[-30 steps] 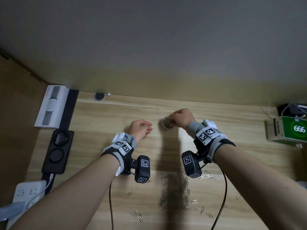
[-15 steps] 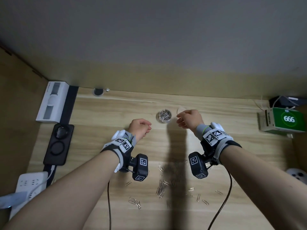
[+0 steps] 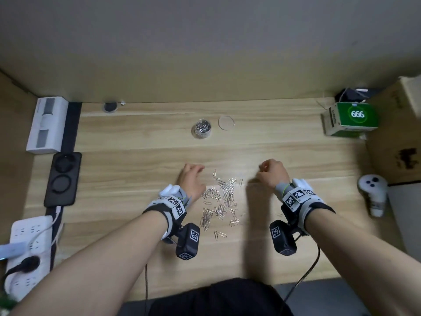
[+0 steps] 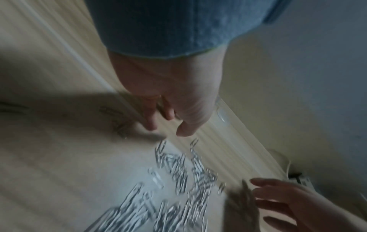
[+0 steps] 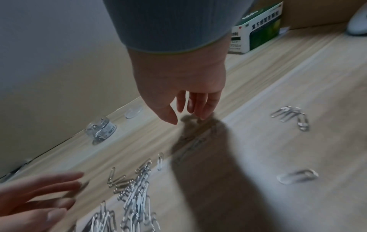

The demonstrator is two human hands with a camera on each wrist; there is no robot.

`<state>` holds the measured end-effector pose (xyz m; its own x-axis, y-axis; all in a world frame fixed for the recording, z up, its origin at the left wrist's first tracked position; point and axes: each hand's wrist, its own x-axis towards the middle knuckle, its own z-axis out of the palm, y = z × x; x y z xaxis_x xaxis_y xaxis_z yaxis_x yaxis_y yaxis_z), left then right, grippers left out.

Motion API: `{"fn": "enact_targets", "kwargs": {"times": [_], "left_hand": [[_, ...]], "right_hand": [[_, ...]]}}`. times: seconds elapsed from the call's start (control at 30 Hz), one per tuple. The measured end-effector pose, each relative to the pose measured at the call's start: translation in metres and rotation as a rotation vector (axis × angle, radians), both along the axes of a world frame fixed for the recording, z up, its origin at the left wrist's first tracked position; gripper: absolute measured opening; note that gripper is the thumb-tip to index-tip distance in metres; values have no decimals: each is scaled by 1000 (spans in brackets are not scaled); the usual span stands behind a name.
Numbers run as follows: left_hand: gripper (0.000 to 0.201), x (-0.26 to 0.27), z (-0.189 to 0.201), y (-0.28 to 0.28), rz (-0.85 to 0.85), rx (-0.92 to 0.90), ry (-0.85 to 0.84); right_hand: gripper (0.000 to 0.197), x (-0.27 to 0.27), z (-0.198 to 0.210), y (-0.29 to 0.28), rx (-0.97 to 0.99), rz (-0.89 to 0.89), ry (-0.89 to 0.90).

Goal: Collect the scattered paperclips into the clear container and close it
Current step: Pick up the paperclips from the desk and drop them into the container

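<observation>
The small clear container (image 3: 201, 128) stands uncovered near the back of the wooden desk with several paperclips inside; it also shows in the right wrist view (image 5: 101, 129). Its round clear lid (image 3: 226, 122) lies flat just to its right (image 5: 134, 112). A loose pile of silver paperclips (image 3: 219, 199) is spread between my hands (image 4: 178, 172) (image 5: 137, 188). My left hand (image 3: 193, 176) (image 4: 167, 130) hovers at the pile's left edge, fingers relaxed and empty. My right hand (image 3: 266, 169) (image 5: 187, 119) hangs to the right of the pile, fingers loose, holding nothing.
A few stray clips (image 5: 292, 117) lie right of my right hand. A green box (image 3: 350, 119) and a white controller (image 3: 373, 192) sit at the right, beside a cardboard wall. At the left are a white box (image 3: 46, 124), a black pad (image 3: 62, 179) and a power strip (image 3: 27, 242).
My right hand took the lid off the container and let it go beside it. Both hands then drew back toward me, to either side of the paperclip pile.
</observation>
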<state>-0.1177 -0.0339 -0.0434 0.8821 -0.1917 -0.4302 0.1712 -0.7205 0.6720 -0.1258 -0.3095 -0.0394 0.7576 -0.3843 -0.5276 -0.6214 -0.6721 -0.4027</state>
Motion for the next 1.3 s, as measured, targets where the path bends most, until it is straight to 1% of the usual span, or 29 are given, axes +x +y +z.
{"fn": "enact_targets", "kwargs": {"times": [0.07, 0.17, 0.27, 0.33, 0.4, 0.43, 0.5, 0.57, 0.67, 0.73, 0.77, 0.83, 0.93, 1.1, 1.23, 1.3], "left_hand": [[69, -13, -5, -12, -120, 56, -58], [70, -33, -9, -30, -224, 96, -112], [64, -44, -14, -39, -333, 111, -173], [56, -52, -15, -39, -377, 87, -196], [47, -59, -17, -35, -376, 36, -226], [44, -63, -18, -31, -358, 5, -239], [41, -67, -19, -22, -299, -36, -264], [38, -71, -17, -10, -234, -35, -278], [36, -75, -10, 12, -160, 2, -264], [33, -77, -5, 34, -95, 56, -262], [31, -76, -6, 42, -62, 83, -259], [30, -76, -6, 60, 2, 153, -229], [34, -83, -3, 84, 94, 263, -176], [43, -104, 1, 107, 172, 441, -117], [54, -118, -2, 116, 175, 441, -38], [56, -123, -8, 116, 155, 396, -50]], "right_hand": [[34, -22, -6, 0, 29, -11, 19], [30, -52, -9, 17, 173, 8, -46], [25, -66, -14, 33, 306, 44, -55], [25, -71, -13, 34, 346, 16, -78], [23, -75, -9, 27, 300, -52, -145], [19, -78, -7, 19, 245, -93, -185], [12, -81, -5, -2, 78, -175, -225], [24, -87, -6, -25, -60, -264, -201], [43, -96, -12, -44, -166, -414, -76], [48, -103, -15, -39, -178, -440, -15], [47, -105, -17, -38, -174, -439, -10], [38, -104, -18, -26, -144, -381, -37], [27, -93, -16, 4, -95, -225, -91], [24, -75, -14, 67, -43, -29, -173], [22, -71, -13, 110, 0, 77, -212], [24, -74, -13, 120, 67, 112, -220]]}}
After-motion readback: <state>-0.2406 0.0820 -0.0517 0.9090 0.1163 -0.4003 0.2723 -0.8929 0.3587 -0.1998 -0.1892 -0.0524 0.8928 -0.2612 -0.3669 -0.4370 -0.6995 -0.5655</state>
